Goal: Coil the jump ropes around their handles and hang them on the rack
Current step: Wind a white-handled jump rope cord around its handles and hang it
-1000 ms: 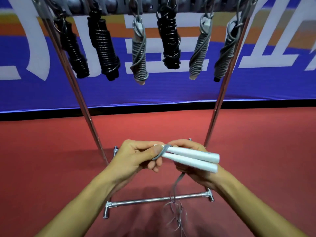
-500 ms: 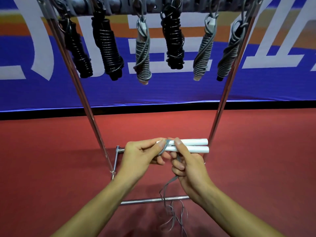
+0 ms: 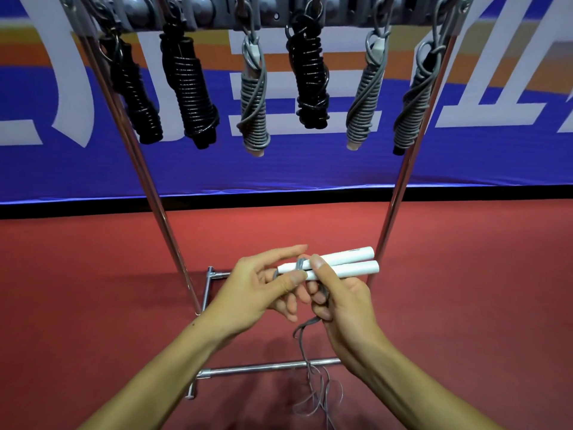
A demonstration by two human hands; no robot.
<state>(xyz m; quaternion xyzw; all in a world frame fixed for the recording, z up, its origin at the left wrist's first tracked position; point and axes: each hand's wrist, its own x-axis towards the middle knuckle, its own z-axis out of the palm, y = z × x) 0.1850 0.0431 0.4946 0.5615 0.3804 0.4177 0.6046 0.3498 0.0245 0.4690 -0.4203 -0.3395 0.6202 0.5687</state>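
Two white jump-rope handles lie side by side, pointing right, gripped by my right hand with the thumb on top. The grey rope loops once around the handles' left end, then hangs down to a loose pile on the floor. My left hand pinches the rope at that left end between thumb and fingers, its index finger stretched out. Above, the metal rack carries several coiled ropes, some black and some grey.
The rack's two chrome uprights slant down to a chrome base frame on the red floor, right under my hands. A blue banner with white letters runs behind the rack.
The handles have tilted slightly upward to the right. My left index finger has straightened, and the rope now sits as a loop around the handles' left end.
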